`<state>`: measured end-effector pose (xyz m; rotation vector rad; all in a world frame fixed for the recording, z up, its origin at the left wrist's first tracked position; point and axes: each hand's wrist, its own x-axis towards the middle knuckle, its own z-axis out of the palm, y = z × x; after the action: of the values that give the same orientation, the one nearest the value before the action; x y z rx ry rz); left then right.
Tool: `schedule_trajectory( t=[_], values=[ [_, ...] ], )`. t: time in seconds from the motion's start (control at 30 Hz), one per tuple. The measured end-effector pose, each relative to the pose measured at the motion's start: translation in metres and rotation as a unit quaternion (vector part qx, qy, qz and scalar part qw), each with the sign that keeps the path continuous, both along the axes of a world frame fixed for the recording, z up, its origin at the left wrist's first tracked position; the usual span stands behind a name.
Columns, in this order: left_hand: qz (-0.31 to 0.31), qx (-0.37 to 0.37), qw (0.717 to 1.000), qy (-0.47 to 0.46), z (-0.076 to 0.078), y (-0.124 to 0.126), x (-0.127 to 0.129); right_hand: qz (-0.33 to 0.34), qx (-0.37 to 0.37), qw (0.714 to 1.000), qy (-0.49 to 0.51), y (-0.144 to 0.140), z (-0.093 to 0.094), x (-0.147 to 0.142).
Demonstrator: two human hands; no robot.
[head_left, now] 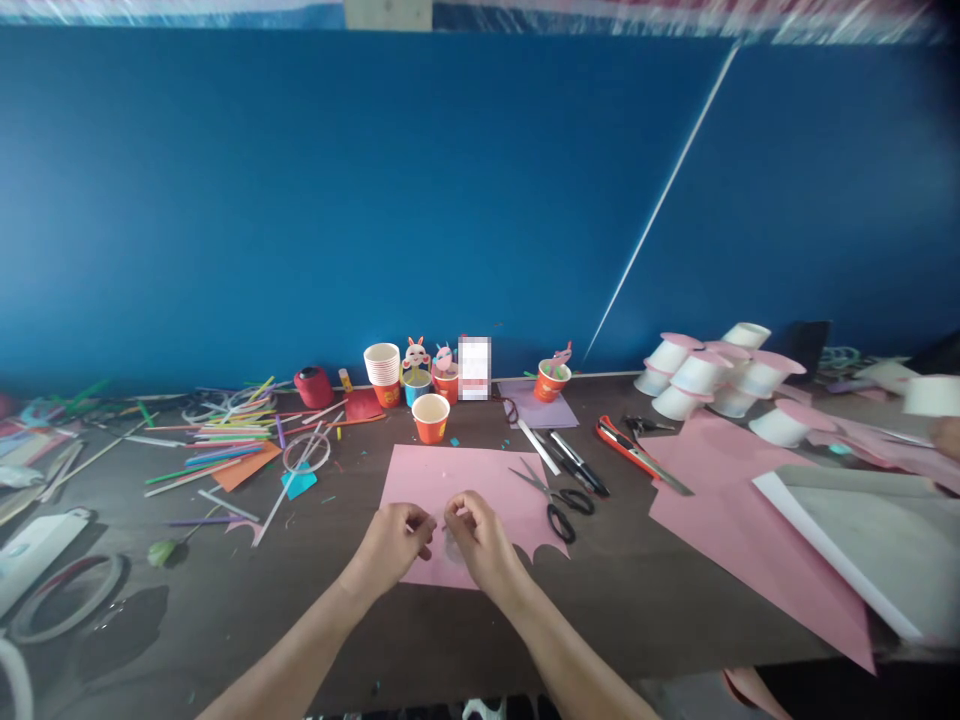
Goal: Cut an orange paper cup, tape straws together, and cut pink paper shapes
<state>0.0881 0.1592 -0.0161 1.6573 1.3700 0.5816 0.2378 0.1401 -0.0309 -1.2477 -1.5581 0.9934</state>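
- Both hands sit together over the pink paper sheet (pixel 450 478), near the tabletop's front edge, about mid-width.
- Left hand (pixel 396 545) and right hand (pixel 480 540) have fingertips pinched close; something tiny may be between them, can't tell what.
- Scissors (pixel 559 500) lie just right of the hands, partly on the sheet.
- An orange paper cup (pixel 431 417) stands just behind the sheet.

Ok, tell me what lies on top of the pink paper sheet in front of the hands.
Black-handled scissors lie across the pink paper sheet; both hands rest on its near edge, hiding whatever they pinch.
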Motion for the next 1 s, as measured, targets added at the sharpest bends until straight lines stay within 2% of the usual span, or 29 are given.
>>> schedule_trajectory(
  t=[0.2, 0.67, 0.83, 1.0],
  values=[
    [-0.009, 0.019, 1.0, 0.02, 0.009, 0.0013, 0.0021, -0.021, 0.033, 0.998, -0.04, -0.0013, 0.0033, -0.001],
    [-0.043, -0.006, 0.999, 0.021, 0.009, 0.0016, -0.0011, 0.005, 0.023, 0.999, -0.028, -0.0006, 0.0007, -0.0018],
    [-0.039, -0.055, 0.997, -0.022, 0.0041, 0.0032, -0.0026, -0.001, 0.017, 1.0, -0.016, -0.0011, -0.0026, -0.0031],
    [-0.002, -0.166, 0.982, -0.094, 0.0024, 0.0063, -0.0061, 0.002, 0.019, 1.0, -0.003, -0.0053, -0.0014, -0.0002]
  ],
)
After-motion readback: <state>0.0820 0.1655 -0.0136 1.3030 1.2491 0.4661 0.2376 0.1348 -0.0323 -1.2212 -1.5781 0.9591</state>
